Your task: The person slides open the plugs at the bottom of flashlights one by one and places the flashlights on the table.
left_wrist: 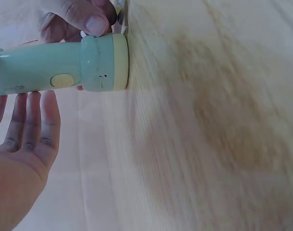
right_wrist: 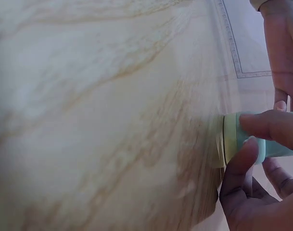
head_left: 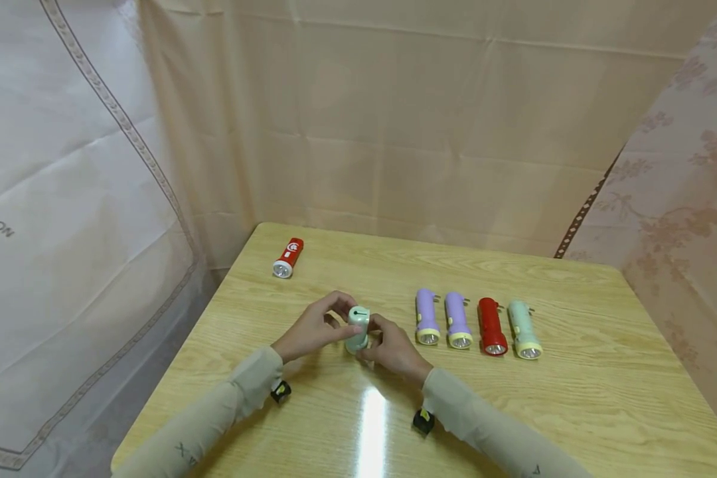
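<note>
A mint-green flashlight [head_left: 357, 340] with a cream ring stands upright, head down, at or just above the table, between both hands. My left hand [head_left: 314, 326] holds its upper body, thumb on the near side and fingers on the far side. In the left wrist view the left fingers [left_wrist: 33, 120] touch the green body, near a cream switch [left_wrist: 62, 80]. My right hand [head_left: 396, 348] grips the flashlight low, at the head; in the right wrist view its thumb and fingers lie against the head beside the cream rim [right_wrist: 230, 139].
To the right stand two purple flashlights [head_left: 427, 312] [head_left: 456, 315], a red one [head_left: 490, 322] and another mint-green one [head_left: 522, 325], in a row. A red-and-white flashlight [head_left: 290, 252] lies at the back left of the wooden table [head_left: 597, 398]. Beige cloth [head_left: 394, 133] hangs behind.
</note>
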A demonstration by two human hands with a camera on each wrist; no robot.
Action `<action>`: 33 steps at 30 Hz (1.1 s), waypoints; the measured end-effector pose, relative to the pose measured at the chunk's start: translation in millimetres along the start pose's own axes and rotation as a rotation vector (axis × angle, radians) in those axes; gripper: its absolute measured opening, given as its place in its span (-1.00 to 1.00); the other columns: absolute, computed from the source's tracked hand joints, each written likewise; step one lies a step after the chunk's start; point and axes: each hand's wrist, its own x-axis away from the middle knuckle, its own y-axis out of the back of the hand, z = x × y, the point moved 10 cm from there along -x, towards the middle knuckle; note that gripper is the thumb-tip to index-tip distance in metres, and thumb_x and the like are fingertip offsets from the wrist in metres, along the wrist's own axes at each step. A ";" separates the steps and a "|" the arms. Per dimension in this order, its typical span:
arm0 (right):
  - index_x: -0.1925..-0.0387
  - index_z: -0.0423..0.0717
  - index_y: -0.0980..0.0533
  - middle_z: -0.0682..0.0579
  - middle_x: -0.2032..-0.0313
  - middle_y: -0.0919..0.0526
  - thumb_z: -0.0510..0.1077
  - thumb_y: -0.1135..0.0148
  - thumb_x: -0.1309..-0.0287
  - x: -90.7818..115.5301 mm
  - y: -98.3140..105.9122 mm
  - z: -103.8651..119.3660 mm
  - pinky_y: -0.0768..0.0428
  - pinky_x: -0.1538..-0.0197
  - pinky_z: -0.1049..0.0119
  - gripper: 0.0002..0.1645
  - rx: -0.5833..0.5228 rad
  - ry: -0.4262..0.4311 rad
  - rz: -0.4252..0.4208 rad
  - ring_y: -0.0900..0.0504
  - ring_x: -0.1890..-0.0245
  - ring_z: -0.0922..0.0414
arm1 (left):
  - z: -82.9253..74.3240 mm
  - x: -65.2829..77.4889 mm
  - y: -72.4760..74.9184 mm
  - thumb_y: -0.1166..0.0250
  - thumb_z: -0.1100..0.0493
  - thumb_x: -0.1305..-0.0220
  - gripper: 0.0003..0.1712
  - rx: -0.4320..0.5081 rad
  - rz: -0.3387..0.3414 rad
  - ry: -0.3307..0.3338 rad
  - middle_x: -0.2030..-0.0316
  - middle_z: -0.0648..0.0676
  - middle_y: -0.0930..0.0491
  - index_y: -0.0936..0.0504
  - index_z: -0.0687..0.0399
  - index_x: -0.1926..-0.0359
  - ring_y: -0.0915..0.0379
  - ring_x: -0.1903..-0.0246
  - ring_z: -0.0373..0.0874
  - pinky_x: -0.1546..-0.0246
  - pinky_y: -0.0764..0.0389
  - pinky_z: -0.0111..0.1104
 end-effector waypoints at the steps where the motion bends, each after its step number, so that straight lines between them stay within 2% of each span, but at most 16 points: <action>1: -0.03 0.05 -0.44 0.05 0.13 -0.58 -0.15 -0.48 0.05 -0.1 0.0 -0.6 -0.57 0.46 0.29 -0.42 -0.002 -0.002 0.002 -0.57 0.42 0.13 | 0.9 -0.3 0.4 -0.35 -0.09 -0.18 -0.60 0.013 0.002 0.001 0.13 -0.04 -0.55 -0.49 -0.16 0.00 -0.46 0.11 -0.05 0.22 -0.56 -0.23; 5: -0.01 0.04 -0.45 0.03 0.15 -0.59 -0.09 -0.48 0.04 -0.6 0.2 -1.9 -0.61 0.40 0.25 -0.45 -0.006 -0.004 0.001 -0.57 0.36 0.11 | 4.2 -2.2 1.6 -0.22 -0.02 -0.32 -0.66 0.087 0.016 0.021 0.05 -0.02 -0.55 -0.52 -0.06 -0.05 -0.45 0.04 -0.05 0.12 -0.56 -0.10; 10: 0.00 0.01 -0.46 0.03 0.10 -0.57 -0.06 -0.49 0.05 -0.1 1.0 -1.0 -0.62 0.39 0.23 -0.45 -0.022 -0.004 -0.009 -0.55 0.31 0.11 | 7.5 -5.0 0.1 -0.16 0.09 -0.39 -0.66 0.204 0.061 0.094 -0.03 0.04 -0.54 -0.52 0.11 -0.11 -0.44 0.00 -0.02 0.02 -0.49 0.11; 15: -0.04 -0.04 -0.45 -0.01 0.07 -0.57 -0.07 -0.49 0.04 1.0 0.5 -0.7 -0.62 0.36 0.16 -0.41 -0.045 -0.004 -0.002 -0.56 0.29 0.09 | 17.3 -8.1 -0.1 -0.18 0.08 -0.37 -0.68 0.282 0.107 0.191 -0.05 0.06 -0.54 -0.56 0.08 -0.07 -0.45 -0.02 -0.01 0.00 -0.50 0.05; 20: -0.01 -0.05 -0.47 0.01 0.12 -0.58 -0.08 -0.49 0.04 0.8 0.8 -0.9 -0.64 0.38 0.16 -0.44 -0.045 -0.003 0.004 -0.57 0.32 0.11 | 18.3 -9.1 1.0 -0.24 -0.04 -0.30 -0.62 0.284 0.127 0.234 -0.04 0.07 -0.54 -0.58 0.04 -0.05 -0.45 -0.02 -0.01 0.03 -0.55 -0.08; 25: 0.02 -0.03 -0.49 0.03 0.15 -0.60 -0.07 -0.49 0.05 0.3 1.4 -1.8 -0.64 0.41 0.21 -0.47 -0.030 0.007 0.002 -0.59 0.34 0.11 | 18.9 -9.3 -0.4 -0.25 -0.09 -0.28 -0.58 0.277 0.151 0.245 -0.06 0.07 -0.53 -0.57 0.02 -0.06 -0.45 -0.02 0.02 0.01 -0.53 -0.02; 33: 0.04 0.03 -0.53 0.07 0.09 -0.63 -0.05 -0.51 0.08 1.8 3.9 -1.4 -0.65 0.39 0.20 -0.49 -0.016 0.000 -0.031 -0.61 0.35 0.11 | 21.2 -10.8 -1.4 -0.25 -0.03 -0.29 -0.60 0.291 0.183 0.261 -0.08 0.06 -0.53 -0.58 0.02 -0.09 -0.45 -0.04 0.02 -0.03 -0.48 0.08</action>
